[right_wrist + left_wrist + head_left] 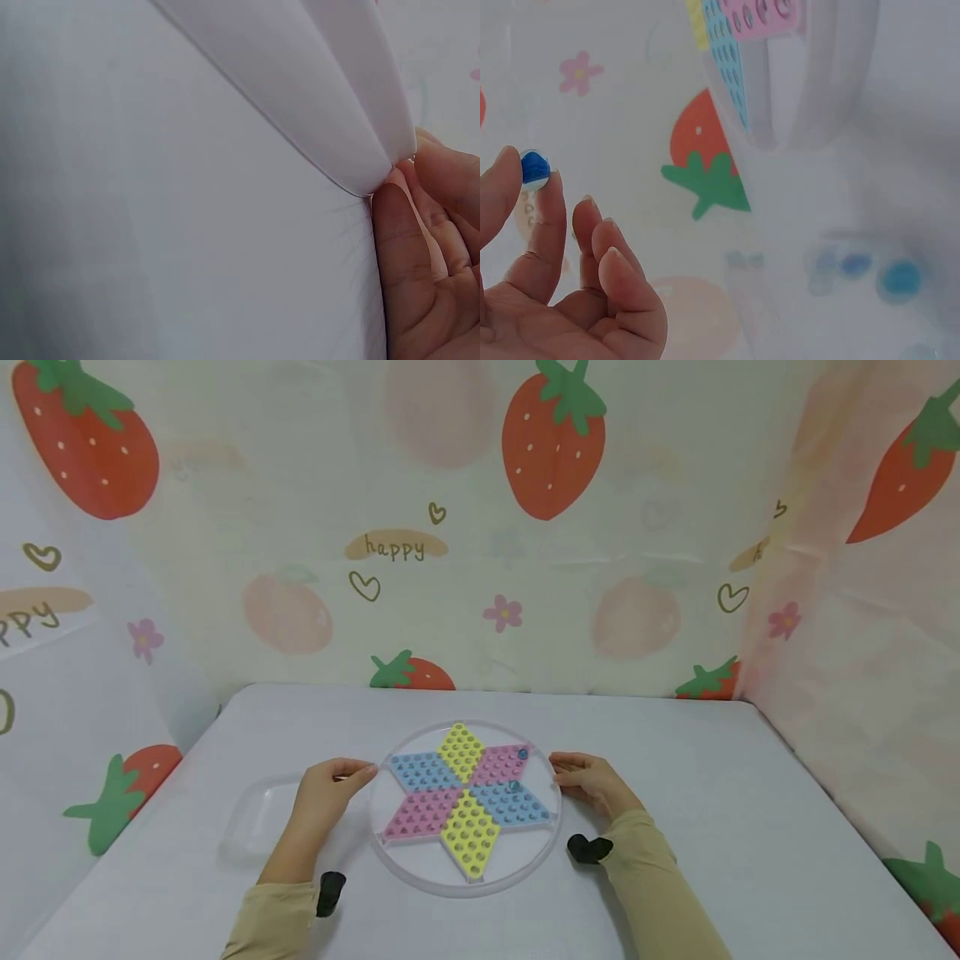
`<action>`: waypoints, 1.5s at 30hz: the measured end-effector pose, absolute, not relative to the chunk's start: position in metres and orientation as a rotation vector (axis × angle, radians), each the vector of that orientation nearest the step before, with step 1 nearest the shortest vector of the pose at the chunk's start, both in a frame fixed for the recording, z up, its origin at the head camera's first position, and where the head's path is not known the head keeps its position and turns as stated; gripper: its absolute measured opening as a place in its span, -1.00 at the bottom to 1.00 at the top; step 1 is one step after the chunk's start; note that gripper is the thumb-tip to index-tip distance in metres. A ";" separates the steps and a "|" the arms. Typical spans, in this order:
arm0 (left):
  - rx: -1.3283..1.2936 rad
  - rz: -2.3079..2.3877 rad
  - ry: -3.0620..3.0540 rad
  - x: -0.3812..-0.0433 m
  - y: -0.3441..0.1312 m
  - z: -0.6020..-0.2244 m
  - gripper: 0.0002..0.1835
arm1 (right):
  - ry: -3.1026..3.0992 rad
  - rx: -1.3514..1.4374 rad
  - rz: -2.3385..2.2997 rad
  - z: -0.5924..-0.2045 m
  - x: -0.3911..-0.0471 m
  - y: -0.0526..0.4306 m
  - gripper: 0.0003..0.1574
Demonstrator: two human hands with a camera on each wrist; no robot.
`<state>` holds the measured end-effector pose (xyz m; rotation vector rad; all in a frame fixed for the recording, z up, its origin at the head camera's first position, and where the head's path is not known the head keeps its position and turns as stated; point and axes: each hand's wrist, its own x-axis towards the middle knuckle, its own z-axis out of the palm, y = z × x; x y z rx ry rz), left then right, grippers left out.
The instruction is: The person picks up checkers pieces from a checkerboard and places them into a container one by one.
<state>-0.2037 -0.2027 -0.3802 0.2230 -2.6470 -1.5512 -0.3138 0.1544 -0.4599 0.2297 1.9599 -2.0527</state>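
A round white Chinese checkers board (381, 858), its star made of yellow, pink and blue points, lies on the table. Between thumb and forefinger my left hand (327, 792) pinches a blue-and-clear glass marble (535, 170), just off the board's left rim. My right hand (594, 783) is at the opposite rim; the right wrist view shows its thumb (401, 240) and fingers holding the rim's edge (375, 169). One dark marble (522, 754) sits at the outer tip of the upper right pink point. A second marble (513, 786) sits on the right blue point.
A clear shallow tray (242, 814) stands left of the board, partly behind my left forearm. Blurred blue marbles (898, 280) show in it in the left wrist view. Strawberry-print cloth (465, 560) hangs behind the white table (750, 877) and along its sides.
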 end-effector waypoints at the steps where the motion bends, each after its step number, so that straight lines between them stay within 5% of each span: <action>1: 0.231 -1.548 -2.646 -0.203 -0.205 -0.380 -0.57 | 1.957 0.230 -2.055 -0.460 -0.314 0.154 -0.33; 45: 0.413 -1.497 -2.629 -0.188 -0.267 -0.396 -0.50 | 1.954 0.243 -2.066 -0.461 -0.315 0.153 -0.34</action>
